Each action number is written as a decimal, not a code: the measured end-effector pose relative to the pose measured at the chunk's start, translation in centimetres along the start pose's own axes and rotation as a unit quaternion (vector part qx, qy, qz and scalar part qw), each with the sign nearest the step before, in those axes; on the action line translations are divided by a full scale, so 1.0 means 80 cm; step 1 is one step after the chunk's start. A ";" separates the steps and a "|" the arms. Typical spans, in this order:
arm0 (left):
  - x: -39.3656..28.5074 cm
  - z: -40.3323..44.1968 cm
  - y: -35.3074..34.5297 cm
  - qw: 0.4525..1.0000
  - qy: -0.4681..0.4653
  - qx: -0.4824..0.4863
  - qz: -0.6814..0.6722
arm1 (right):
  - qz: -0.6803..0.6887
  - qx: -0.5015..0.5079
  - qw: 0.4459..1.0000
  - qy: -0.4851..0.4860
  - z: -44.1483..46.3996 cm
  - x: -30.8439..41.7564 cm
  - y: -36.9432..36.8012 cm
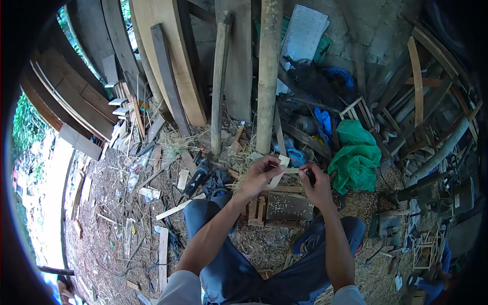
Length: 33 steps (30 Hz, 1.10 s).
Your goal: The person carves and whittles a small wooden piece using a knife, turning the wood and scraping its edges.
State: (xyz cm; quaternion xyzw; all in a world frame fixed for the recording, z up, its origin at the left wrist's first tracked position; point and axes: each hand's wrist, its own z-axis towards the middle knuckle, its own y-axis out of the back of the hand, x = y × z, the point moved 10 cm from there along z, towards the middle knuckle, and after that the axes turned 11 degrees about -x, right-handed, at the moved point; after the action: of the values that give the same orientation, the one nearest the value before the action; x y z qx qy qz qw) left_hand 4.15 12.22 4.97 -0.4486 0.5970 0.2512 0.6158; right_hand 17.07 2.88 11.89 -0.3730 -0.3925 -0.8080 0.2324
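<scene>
My left hand (262, 176) is closed on a small pale piece of wood (277, 178), held above the work block between my knees. Facing it, my right hand (316, 182) has its fingers wrapped round a small dark-handled tool (309, 176). The tool's kind is too small to make out. A thin pale strip (292, 171) shows between the two hands; I cannot tell what it belongs to. Below them sits the low dark work block (290, 207), sprinkled with wood shavings.
An angle grinder (198, 177) lies left of my knees among wood scraps. Green plastic sheeting (355, 161) is heaped at the right. Upright posts (268, 76) and leaning boards (170, 61) stand ahead. Shavings and offcuts cover the ground (109, 203). Another person (434, 284) is partly visible at lower right.
</scene>
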 end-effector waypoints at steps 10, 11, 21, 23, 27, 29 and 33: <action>-0.004 -0.014 -0.007 1.000 0.013 0.008 0.001 | -0.035 0.031 0.998 -0.036 -0.014 -0.011 0.008; 0.001 -0.015 -0.007 0.999 0.030 0.010 0.016 | -0.042 0.058 0.995 -0.064 -0.018 -0.018 0.003; 0.118 -0.019 0.012 0.949 0.110 0.076 0.286 | -0.126 0.039 0.981 -0.144 -0.078 -0.111 -0.018; 0.139 -0.021 0.016 0.936 0.069 0.070 0.339 | -0.133 0.059 0.964 -0.223 -0.118 -0.143 -0.024; 0.193 -0.021 0.025 0.857 -0.006 0.118 0.501 | -0.227 0.153 0.907 -0.321 -0.234 -0.234 -0.071; 0.200 -0.022 0.030 0.846 -0.037 0.135 0.514 | -0.198 0.139 0.911 -0.334 -0.247 -0.226 -0.080; 0.173 -0.007 0.050 0.836 0.024 0.055 0.545 | -0.230 0.270 0.898 -0.259 -0.269 -0.191 -0.121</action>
State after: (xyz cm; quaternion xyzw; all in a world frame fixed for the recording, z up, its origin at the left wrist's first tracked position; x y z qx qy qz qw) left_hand 2.69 10.47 -9.31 -0.0220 0.7727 0.5018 0.3883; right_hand 10.91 -7.59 -13.50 -0.3913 -0.7171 -0.5763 0.0216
